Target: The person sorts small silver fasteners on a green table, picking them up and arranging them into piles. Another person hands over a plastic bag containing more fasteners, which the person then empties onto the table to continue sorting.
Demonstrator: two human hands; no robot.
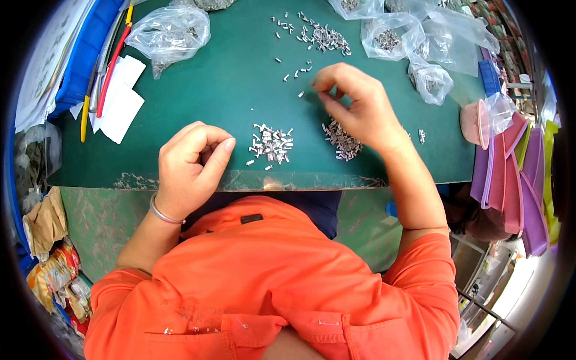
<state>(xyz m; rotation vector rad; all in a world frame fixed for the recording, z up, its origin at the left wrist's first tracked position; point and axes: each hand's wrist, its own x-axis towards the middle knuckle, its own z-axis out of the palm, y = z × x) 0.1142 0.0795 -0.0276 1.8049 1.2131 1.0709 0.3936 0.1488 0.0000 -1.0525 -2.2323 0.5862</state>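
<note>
My left hand rests near the table's front edge, its thumb pressed to the curled fingers; anything held there is hidden. Just right of it lies a pile of small silvery metal pieces. My right hand hovers above the table with thumb and fingers curled together, and I cannot make out what is in the pinch. Partly under that hand sits a darker pile of small metal pieces. A few loose pieces lie by its fingertips, and a scattered heap of similar pieces is farther back.
Clear plastic bags with metal pieces stand back left, and more bags back right. White papers and a red-handled tool lie at left. A pink cup and purple and pink bins are at right.
</note>
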